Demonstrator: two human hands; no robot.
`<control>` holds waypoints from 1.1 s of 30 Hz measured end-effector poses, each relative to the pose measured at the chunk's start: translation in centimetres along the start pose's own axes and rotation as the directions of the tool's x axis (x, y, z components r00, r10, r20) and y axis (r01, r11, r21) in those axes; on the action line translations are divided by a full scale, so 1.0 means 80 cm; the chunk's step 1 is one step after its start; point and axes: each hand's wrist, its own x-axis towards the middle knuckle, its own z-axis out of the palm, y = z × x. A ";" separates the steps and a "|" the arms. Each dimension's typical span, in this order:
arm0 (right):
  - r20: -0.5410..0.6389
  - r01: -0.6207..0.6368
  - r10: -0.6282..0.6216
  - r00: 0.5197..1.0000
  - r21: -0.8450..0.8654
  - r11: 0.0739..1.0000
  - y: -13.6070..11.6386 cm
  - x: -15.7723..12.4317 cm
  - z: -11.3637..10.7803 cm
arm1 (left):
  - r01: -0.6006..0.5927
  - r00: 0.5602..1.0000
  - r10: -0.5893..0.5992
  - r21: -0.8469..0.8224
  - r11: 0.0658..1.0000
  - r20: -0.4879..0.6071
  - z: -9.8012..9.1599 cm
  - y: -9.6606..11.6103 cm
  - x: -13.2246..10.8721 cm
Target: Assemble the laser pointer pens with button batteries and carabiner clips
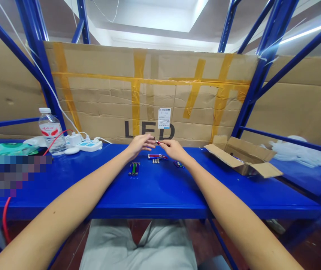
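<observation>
Over the blue tabletop [154,191], my right hand [173,150] grips a slim red metal tube with a silver end [158,142] between thumb and fingers. My left hand [142,145] is beside the tube's tip, fingers stretched out and apart, with nothing visible in it. Below the hands lie red and blue metal tubes [156,156] in a bundle. Several small round silver pieces, like button cells [156,161], sit in rows in front of them. Green and dark tubes [133,168] stand side by side at the left. Small coloured clips [178,164] lie near my right wrist.
An open cardboard box [241,159] is at the right. A water bottle [53,131], a white power strip [88,145] and a green packet [11,149] are at the left, with a red cable [5,217]. A large cardboard sheet [106,97] and blue rack posts [250,90] close off the back.
</observation>
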 end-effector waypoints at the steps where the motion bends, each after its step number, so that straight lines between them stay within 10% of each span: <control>1: 0.005 0.015 -0.015 1.000 0.014 1.000 0.000 0.000 0.000 | -0.048 0.999 0.047 0.078 0.996 0.012 0.003 -0.001 -0.002; 12: 0.276 -0.148 0.050 0.960 0.351 0.925 0.002 -0.001 0.002 | -0.468 0.871 0.409 0.715 0.520 0.273 0.009 -0.003 -0.014; 27: -0.020 -0.176 0.198 0.980 0.376 0.910 0.044 0.015 0.012 | -0.301 0.918 0.378 0.834 0.463 0.121 0.007 -0.007 -0.004; 33: -0.043 -0.146 0.151 0.988 0.100 0.984 0.053 0.024 0.015 | -0.196 0.956 0.288 0.858 0.475 0.059 0.005 -0.018 0.008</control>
